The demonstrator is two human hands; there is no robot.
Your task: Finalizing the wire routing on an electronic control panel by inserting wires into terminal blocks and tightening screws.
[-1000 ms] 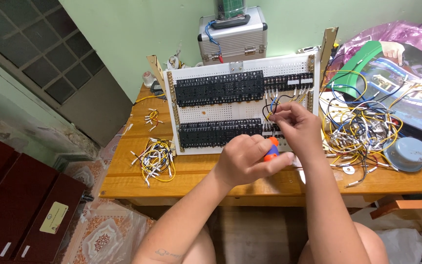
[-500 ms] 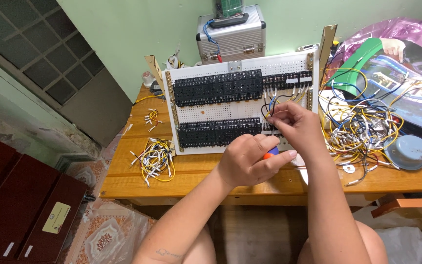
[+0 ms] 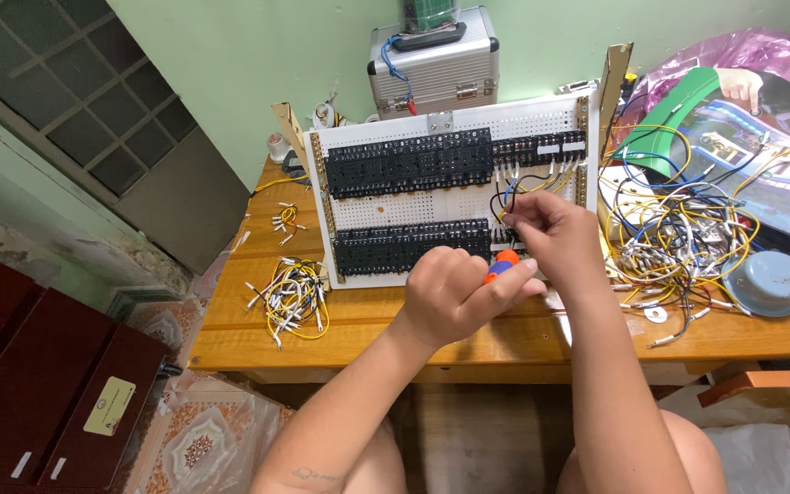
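Room: pale green wall, a barred window at the left, dark red cabinets on the floor below it, patterned tiles underfoot.
Table (image 3: 358, 329): wooden planks, set against the wall, carrying all the wiring work.
Left hand (image 3: 454, 295): nearest the camera, grip clenched around the orange-and-blue handle of a screwdriver (image 3: 501, 266); only a short piece of the handle shows between thumb and fingers, and the shaft and tip are hidden behind the hand.
Screwdriver relative to grip: it sticks out of the upper right of the fist, pointing up toward the lower terminal row, just beside the right hand.
Right hand (image 3: 550, 236): just beyond and touching close to the left one, fingertips pinched on thin wires at the right end of the lower row; whether the grip actually closes on a single wire cannot be told.
Panel (image 3: 395, 209): white perforated board standing tilted on the table, with two rows of black terminal blocks (image 3: 409, 163); black, blue and yellow wires hang between the rows by the right hand.
Left bundle: short yellow and white wires (image 3: 293, 297) lying on the table left of the panel, a smaller clump farther back.
Right heap: a tangle of yellow, blue and white wires (image 3: 678, 233) right of the panel, with a round grey-blue lid (image 3: 768, 282) at its near edge.
Far back: a silver metal case (image 3: 432, 69) against the wall behind the panel; a purple plastic bag (image 3: 733, 55) at the far right.
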